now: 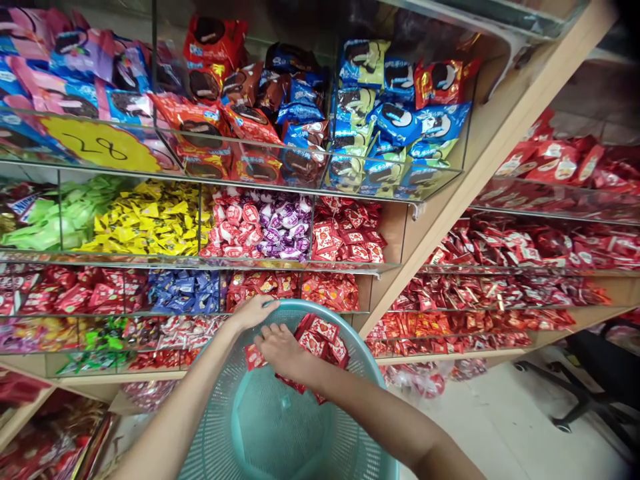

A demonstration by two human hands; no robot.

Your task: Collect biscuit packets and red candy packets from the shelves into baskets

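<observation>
A teal plastic basket (280, 433) with slotted walls is in front of me, close against the shelves. My left hand (256, 312) grips its far rim, the fingertips lying over the edge. Inside the basket, near the far wall, my right hand (283, 348) is curled, with a small red packet (254, 358) at its fingertips. Several red and white candy packets (320, 339) lie beside and partly beneath this hand. The right wrist and forearm cover some of them.
Glass-fronted shelves hold wrapped sweets, among them yellow candies (150, 220), purple candies (285, 223) and cookie packs (400, 120). A yellow tag (100, 143) reads 28. A wooden post (480, 160) slants on the right. A black wheeled chair base (570, 393) stands on the floor.
</observation>
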